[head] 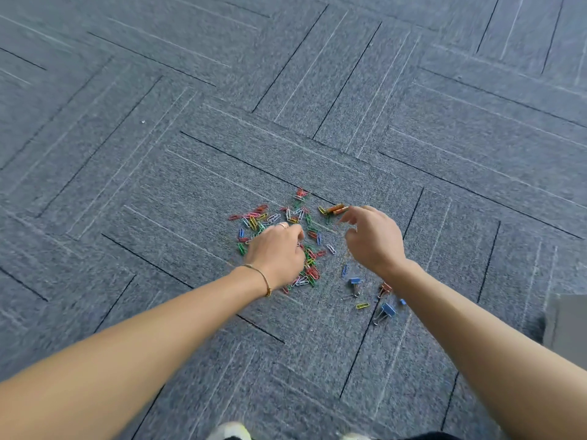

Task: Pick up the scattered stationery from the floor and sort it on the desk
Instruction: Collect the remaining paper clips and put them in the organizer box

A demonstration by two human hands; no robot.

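Carpet (190, 185): paper clips (305, 236) beneath both hands' grip.

Floor: grey carpet (158, 201), open on the far and left sides | Clutter: paper clips (287, 217) strewn mid-floor under both hands | Near right: binder clips (387, 309) lying apart among bare carpet gaps | Right edge: grey object (568, 322), unidentifiable, bounds that side

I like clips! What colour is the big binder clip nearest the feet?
Blue binder clip with silver wire handles, head view.
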